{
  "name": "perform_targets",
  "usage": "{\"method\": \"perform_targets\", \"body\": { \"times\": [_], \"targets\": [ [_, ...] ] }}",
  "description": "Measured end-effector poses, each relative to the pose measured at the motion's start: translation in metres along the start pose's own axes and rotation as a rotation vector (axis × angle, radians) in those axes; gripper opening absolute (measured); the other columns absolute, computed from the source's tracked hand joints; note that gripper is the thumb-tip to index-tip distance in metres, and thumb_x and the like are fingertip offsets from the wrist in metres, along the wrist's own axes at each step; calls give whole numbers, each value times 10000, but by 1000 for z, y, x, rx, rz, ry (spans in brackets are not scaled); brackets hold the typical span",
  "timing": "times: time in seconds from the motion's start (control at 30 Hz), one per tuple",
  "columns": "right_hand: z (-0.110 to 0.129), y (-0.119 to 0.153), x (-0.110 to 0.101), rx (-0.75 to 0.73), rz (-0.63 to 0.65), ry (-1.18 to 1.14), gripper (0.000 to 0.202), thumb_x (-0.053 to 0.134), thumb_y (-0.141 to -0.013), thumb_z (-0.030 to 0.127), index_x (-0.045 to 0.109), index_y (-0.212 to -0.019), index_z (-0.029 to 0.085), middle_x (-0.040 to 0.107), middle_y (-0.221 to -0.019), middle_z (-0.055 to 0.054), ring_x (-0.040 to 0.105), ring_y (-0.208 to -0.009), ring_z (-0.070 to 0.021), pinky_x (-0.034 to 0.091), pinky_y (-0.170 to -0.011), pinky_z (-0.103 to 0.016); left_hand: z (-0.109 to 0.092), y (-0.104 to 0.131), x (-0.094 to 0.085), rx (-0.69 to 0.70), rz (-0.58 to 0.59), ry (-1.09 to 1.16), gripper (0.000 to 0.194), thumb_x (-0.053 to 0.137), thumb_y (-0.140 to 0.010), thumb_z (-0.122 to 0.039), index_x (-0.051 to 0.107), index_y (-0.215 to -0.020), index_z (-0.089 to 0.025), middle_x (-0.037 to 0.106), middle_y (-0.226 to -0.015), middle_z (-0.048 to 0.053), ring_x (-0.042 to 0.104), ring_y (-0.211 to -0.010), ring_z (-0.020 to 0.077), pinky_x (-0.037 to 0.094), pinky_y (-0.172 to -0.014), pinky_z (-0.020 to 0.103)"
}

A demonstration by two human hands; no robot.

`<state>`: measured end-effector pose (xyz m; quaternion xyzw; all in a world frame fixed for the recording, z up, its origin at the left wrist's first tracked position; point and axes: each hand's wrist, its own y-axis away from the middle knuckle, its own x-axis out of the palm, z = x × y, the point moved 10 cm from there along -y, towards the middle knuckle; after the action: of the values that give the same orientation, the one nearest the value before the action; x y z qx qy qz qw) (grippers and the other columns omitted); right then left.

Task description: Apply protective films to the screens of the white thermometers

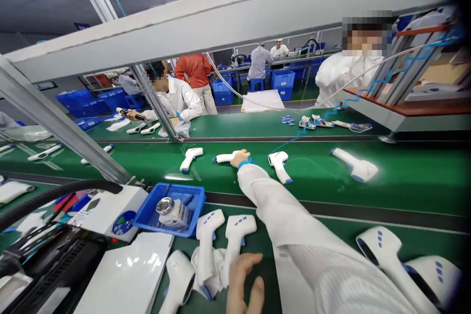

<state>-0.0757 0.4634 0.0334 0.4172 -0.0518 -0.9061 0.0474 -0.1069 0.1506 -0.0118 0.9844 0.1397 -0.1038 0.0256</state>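
My right hand (241, 158) reaches out over the green conveyor (316, 191) and is closed on a white thermometer gun (223, 158), whose blue-tipped end points left. A blue band circles that wrist. Near the bottom centre, my left hand (245, 282) has its thumb and fingers apart, beside the handle of a white gun (237, 235) lying on the green bench. Another gun (208, 235) lies just left of it on a crumpled white cloth (219, 260), and a third (179, 279) is at the lower left. More guns (190, 159) (280, 167) (355, 166) are spaced along the conveyor.
A blue tray (200, 201) holds a metal-capped bottle (171, 211). White sheets (125, 274) lie at the lower left; two guns (386, 255) lie at the right. A metal post (62, 117) slants down on the left. Across the conveyor are people in white (180, 98) (342, 76).
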Motion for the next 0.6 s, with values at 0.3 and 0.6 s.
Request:
{"method": "perform_targets", "body": {
  "times": [0.3,0.6],
  "targets": [
    [-46,178,-68,-628,403,-167,517,666,-635,47,520,-1099,221,616,-1016,6,595,-893,-162,468,-785,-251,-64,-19,-50,95,-31,249,661,623,-846,-319,293,-1418,-293,426,-1321,82,420,-1276,256,355,-1082,417],
    [-133,293,-58,-473,293,-217,455,569,-805,119,517,-1243,231,553,-1186,-73,552,-1095,-201,468,-943,-365,-8,64,79,-563,501,526,826,581,-813,-208,114,-1476,-370,534,-781,-40,413,-441,58,363,-382,165]
  ]
}}
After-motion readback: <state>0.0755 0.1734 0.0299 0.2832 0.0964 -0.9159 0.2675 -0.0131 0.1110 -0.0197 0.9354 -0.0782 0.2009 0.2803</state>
